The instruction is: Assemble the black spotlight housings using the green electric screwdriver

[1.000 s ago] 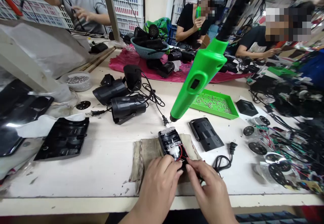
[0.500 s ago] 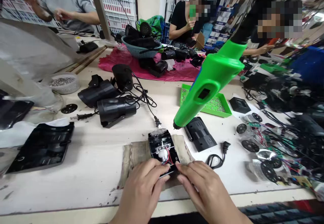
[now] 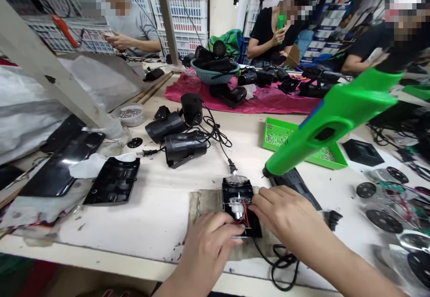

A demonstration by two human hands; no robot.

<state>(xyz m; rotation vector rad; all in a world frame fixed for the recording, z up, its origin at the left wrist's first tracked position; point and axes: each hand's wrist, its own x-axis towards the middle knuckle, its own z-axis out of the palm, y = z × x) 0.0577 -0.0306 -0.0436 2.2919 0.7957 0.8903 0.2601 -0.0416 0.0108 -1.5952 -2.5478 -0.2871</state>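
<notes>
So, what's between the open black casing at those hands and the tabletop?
A brownish cloth lies there; the head view shows it spread on the tabletop beneath the casing.

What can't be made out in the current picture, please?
In the head view:
Housing: near-left corner behind the left hand.
Shell: partly behind the right hand and driver.
Metal bits in the tray: too small to count.
Lowest disc: cut off by the right edge.

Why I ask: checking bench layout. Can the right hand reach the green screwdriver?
Likely yes: the green screwdriver hangs close beyond the right hand, nothing visible between them, though the hand is at the black casing.
</notes>
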